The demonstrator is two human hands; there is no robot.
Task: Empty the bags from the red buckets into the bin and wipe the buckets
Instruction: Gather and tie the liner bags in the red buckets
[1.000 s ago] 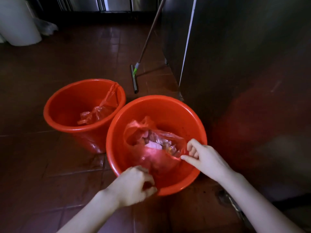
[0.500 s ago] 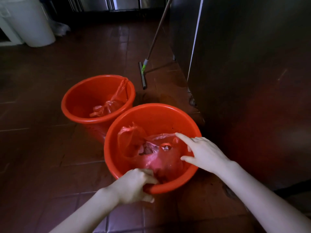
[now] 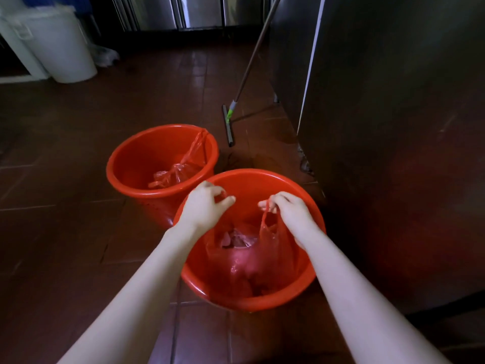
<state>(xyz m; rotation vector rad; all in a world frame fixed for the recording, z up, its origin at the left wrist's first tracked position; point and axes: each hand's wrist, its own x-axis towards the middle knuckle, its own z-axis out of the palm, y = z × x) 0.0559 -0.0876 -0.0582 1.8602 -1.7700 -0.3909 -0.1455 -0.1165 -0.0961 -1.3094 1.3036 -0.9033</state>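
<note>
My left hand [image 3: 207, 204] and right hand [image 3: 287, 210] each pinch a handle of the bag [image 3: 244, 261]; I should lift evenly, straight out of the bucket [image 3: 262, 173].

I see two red buckets upright, just beside each other. The near bucket [image 3: 262, 176], lower centre, holds a red bag [image 3: 244, 261] of waste; my left hand [image 3: 206, 206] and right hand [image 3: 287, 208] pinch its handles. The far bucket [image 3: 141, 153], centre left, holds a smaller bag [image 3: 175, 172], with one handle stretched to the rim.
</note>
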